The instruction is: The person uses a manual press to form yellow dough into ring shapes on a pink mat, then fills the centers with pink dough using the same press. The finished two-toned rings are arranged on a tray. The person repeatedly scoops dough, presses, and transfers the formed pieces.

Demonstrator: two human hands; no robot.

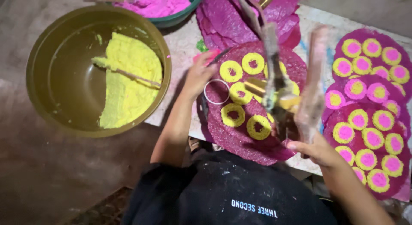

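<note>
My left hand [198, 74] rested loosely open beside a white ring [216, 92] on the magenta disc [240, 139], while my right hand [315, 150] gripped blurred sticks [311, 92].

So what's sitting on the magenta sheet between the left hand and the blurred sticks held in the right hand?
In the head view, yellow paste rings dot the round magenta sheet between the left hand and the sticks; a thin white ring lies nearest the left hand.

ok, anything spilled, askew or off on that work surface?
Minor mess only. Yellow paste in the olive bowl is heaped to one side, with flecks on its bare wall. A small green smear sits on the board by the dark pink sheets. The right hand holds blurred sticks; the left hand rests by a metal ring.
</note>
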